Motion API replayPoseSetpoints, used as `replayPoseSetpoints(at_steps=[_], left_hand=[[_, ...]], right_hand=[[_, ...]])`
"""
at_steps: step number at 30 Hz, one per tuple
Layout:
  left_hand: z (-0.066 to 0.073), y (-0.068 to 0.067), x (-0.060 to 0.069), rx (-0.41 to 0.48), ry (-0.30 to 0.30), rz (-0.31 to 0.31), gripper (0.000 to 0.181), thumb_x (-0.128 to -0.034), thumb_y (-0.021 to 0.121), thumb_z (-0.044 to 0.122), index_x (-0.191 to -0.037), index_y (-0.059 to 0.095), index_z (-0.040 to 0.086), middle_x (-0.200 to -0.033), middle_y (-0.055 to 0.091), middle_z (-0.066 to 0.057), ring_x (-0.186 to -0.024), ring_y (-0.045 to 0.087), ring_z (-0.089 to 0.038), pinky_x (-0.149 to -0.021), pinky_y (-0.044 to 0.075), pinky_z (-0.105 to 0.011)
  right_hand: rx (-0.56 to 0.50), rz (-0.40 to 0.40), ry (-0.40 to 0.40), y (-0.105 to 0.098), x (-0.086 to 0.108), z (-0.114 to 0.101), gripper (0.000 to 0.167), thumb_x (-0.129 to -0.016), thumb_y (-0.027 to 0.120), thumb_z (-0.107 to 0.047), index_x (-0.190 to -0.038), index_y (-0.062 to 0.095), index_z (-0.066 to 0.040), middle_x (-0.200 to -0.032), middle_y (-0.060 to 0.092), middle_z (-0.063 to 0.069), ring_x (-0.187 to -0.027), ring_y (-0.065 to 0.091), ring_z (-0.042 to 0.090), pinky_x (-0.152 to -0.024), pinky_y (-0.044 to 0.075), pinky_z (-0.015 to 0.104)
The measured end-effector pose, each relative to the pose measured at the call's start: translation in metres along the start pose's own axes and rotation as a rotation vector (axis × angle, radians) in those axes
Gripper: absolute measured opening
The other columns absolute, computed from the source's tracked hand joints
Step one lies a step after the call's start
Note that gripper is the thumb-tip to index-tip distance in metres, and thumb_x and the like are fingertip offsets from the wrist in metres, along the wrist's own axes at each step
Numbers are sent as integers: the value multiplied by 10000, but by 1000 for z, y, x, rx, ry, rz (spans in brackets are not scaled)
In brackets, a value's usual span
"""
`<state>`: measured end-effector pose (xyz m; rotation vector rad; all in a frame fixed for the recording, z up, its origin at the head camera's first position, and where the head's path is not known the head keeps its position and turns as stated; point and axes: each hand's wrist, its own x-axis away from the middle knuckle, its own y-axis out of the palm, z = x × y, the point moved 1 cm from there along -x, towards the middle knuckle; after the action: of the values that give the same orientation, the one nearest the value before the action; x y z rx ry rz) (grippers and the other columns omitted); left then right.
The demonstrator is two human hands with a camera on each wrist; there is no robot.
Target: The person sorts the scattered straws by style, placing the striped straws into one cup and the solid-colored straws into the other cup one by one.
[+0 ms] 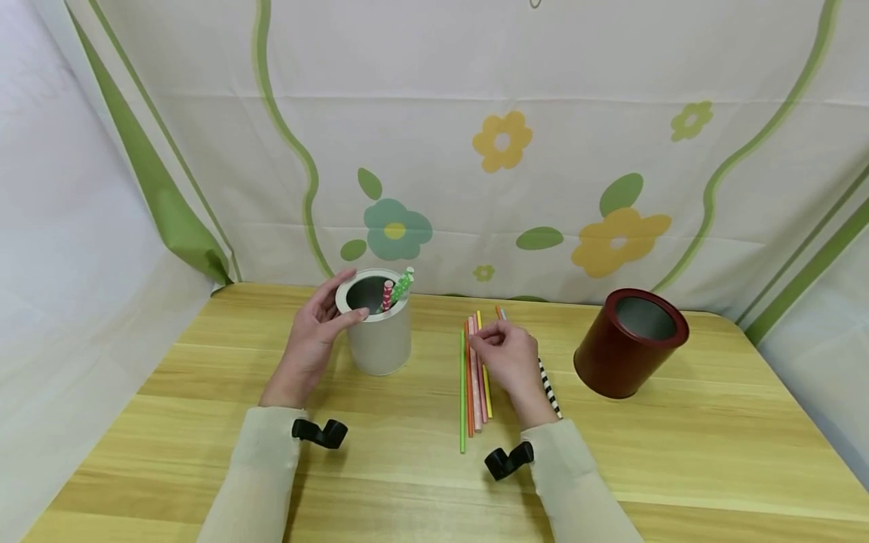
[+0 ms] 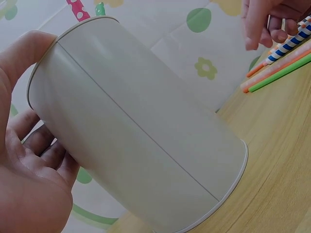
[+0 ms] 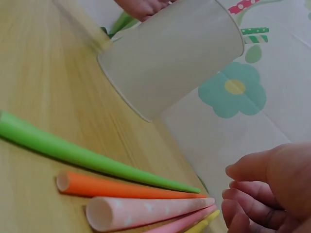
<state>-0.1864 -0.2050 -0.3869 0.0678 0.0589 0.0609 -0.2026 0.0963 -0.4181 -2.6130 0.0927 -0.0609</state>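
My left hand (image 1: 305,343) grips the white can (image 1: 382,347) by its rim, with the thumb over the near edge and the fingers round the far side. A red dotted straw (image 1: 387,295) and green patterned straws (image 1: 403,285) stick out of the can. Above a row of loose straws hovers my right hand (image 1: 509,358), fingers loosely bent, with nothing visible between them in the right wrist view. Under and beside it lie a green straw (image 1: 463,407), an orange straw (image 3: 112,188), a pale pink straw (image 3: 146,212) and a yellow straw (image 1: 488,400).
To the right stands a dark red can (image 1: 607,354), its open top showing. A black-and-white striped straw (image 1: 550,392) lies partly under the right wrist. A blue-and-white striped straw (image 2: 286,46) shows in the left wrist view. Behind the wooden table (image 1: 394,467) hangs a flowered curtain (image 1: 441,143).
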Motion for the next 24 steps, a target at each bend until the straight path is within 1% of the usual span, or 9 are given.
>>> replayPoseSetpoints(at_steps=[5,11,18,24], left_hand=[[0,0,0,0,1,0,731,-981,731,-6,-1636,462,175,-1671,469,-23,-1452,483,-119,-1188,407,-177],[1,1,1,-1,2,-3,730,-983,728,-7,-1638,459,173,-1674,465,-20,-1456,481,-122,-1199,404,-185],[1,1,1,-1,0,-3,733,-982,727,-6,-1640,456,170,-1684,458,-16,-1475,466,-127,-1248,377,-231],[1,1,1,6,4,-2,733,-979,724,-12,-1638,459,167,-1678,464,-21,-1466,474,-134,-1230,389,-219]], right_hand=[[93,22,-26,1,0,2,117,-942,780,-199,-947,769,-82,-855,717,61,-750,639,188,-659,505,272],[204,0,-22,3,3,2,105,-945,781,-208,-944,770,-104,-841,740,47,-702,650,168,-619,503,280],[330,-24,-37,5,4,3,121,-940,790,-242,-948,765,-123,-851,755,27,-698,658,162,-618,508,298],[388,-12,-46,6,6,1,146,-935,798,-277,-916,759,-138,-849,756,18,-694,653,167,-590,483,301]])
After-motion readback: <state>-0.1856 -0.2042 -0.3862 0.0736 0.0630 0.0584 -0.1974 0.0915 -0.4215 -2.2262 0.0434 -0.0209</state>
